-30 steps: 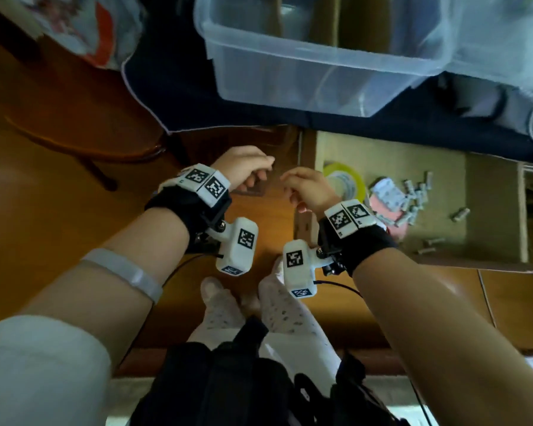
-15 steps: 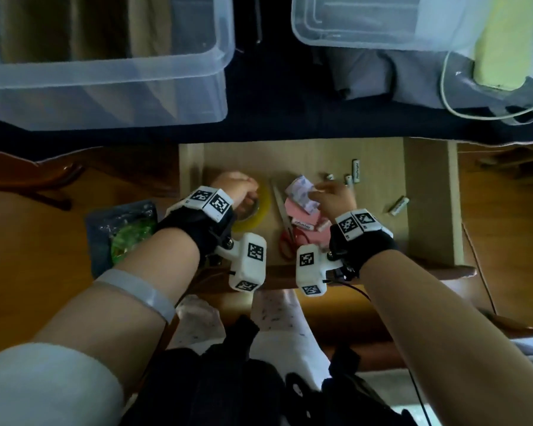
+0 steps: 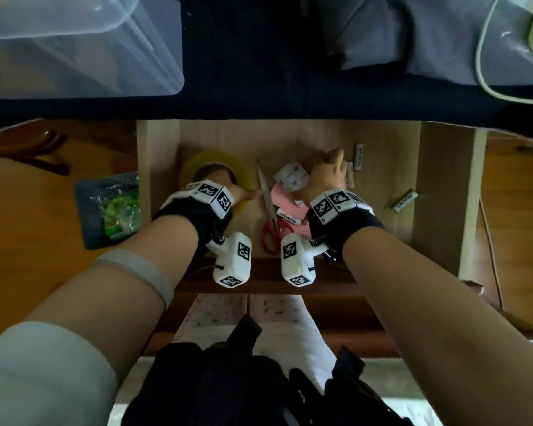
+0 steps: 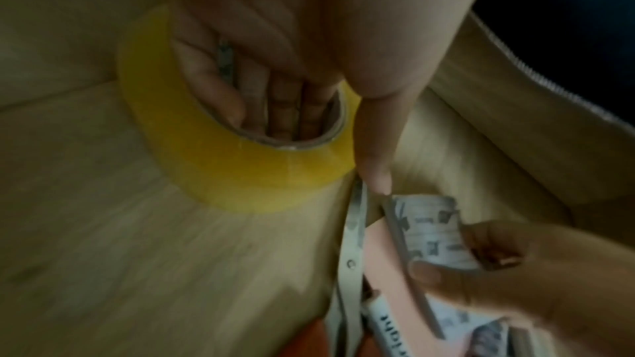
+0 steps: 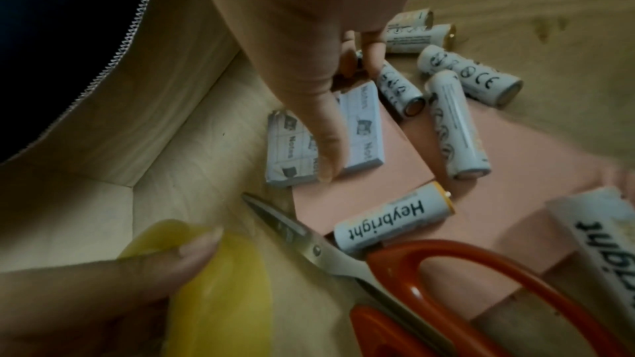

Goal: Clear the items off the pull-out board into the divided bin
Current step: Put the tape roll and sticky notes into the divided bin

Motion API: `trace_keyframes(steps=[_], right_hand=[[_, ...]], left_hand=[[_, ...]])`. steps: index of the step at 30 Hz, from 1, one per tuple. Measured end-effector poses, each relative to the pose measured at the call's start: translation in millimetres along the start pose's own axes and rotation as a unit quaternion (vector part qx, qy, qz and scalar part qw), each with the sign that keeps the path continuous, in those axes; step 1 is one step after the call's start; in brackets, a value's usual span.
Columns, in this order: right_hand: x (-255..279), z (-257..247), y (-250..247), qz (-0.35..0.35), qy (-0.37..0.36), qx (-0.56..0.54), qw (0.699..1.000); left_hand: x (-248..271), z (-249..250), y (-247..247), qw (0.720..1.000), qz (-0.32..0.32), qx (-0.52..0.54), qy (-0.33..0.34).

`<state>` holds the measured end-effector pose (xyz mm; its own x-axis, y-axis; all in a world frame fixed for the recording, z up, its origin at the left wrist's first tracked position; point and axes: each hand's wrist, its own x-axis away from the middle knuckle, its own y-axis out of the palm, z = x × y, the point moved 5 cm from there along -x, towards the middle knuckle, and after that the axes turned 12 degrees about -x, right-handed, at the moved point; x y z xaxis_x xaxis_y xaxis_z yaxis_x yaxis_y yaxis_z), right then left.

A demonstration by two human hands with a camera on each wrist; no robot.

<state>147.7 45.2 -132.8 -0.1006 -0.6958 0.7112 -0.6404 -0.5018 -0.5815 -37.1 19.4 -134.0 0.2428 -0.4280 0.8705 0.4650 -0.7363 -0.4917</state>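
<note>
On the pale pull-out board [image 3: 382, 167] lie a yellow tape roll [image 3: 216, 159], red-handled scissors [image 3: 270, 207], pink sticky notes [image 3: 285, 199], a white note pad [image 3: 291, 178] and several white batteries [image 3: 359, 156]. My left hand [image 3: 228, 186] has its fingers inside the tape roll's [image 4: 240, 173] core and its thumb outside the rim. My right hand [image 3: 326, 173] lays its thumb across the note pad [image 5: 364, 140], fingertips curled at its far edge among batteries [image 5: 457, 124]. The clear divided bin [image 3: 74, 56] stands on the table above, far left.
A dark cloth [image 3: 259, 96] overhangs the board's back edge. A blue bag with green contents [image 3: 111, 207] lies on the floor to the left. A second clear container with a pale cable [image 3: 486, 81] is at the top right. My legs are below the board's front edge.
Both hands moved from the board's front left corner onto the items. The left fingers went into the tape core; the right hand reached farther back onto the note pad.
</note>
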Motion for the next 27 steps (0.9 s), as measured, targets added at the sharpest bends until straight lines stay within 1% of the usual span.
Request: trace_keyframes(steps=[2,6,10,11,13,14,16,18,19,22,24,27], right_hand=[[2.3,-0.9,-1.5,-0.002,0.001,0.002,1.0],[4.1,-5.6,-1.2,-0.005,-0.011,0.015,1.0],[10.4,-4.9,0.5,-0.028,0.005,-0.054,0.998],[12.0,-5.8,-1.9,-0.029,0.004,-0.067,0.997],[17.4,-9.0,-8.5,-0.038,-0.004,-0.079,0.996],[21.7,-12.2,-11.6,-0.051,-0.008,-0.07,0.996],[30.8,-24.3,-19.1,-0.101,-0.024,-0.023,0.994],[43.6,-42.9,-29.1,-0.147,-0.052,0.024,0.988],[51.7,-54.3,-35.8,-0.162,-0.068,0.037,0.984],[76.8,-90.3,-63.9,-0.19,-0.121,0.048,0.973],[93.7,-114.0,-84.1,-0.201,-0.157,0.065,0.965],[119.9,-148.6,-110.9,-0.221,-0.198,0.105,0.949]], left_hand=[[-3.3,-0.4,-0.4,0.999,0.02,-0.041,0.017],[-6.9,-1.4,0.8,0.997,0.033,-0.07,0.019],[7.4,-2.7,-6.0,0.994,0.047,-0.089,0.032],[13.3,-3.9,-10.4,0.995,0.052,-0.083,0.026],[26.3,-6.0,-19.2,0.995,0.051,-0.079,0.039],[32.6,-8.1,-24.7,0.994,0.044,-0.082,0.05],[39.1,-13.1,-38.6,0.995,0.03,-0.073,0.062],[39.9,-22.2,-56.4,0.994,0.044,-0.07,0.071],[51.2,-23.6,-68.1,0.994,0.048,-0.07,0.075],[109.6,-19.3,-104.1,0.991,0.043,-0.044,0.118],[129.8,-19.3,-123.4,0.988,0.041,-0.026,0.145],[163.9,-27.4,-152.9,0.983,0.039,-0.038,0.173]])
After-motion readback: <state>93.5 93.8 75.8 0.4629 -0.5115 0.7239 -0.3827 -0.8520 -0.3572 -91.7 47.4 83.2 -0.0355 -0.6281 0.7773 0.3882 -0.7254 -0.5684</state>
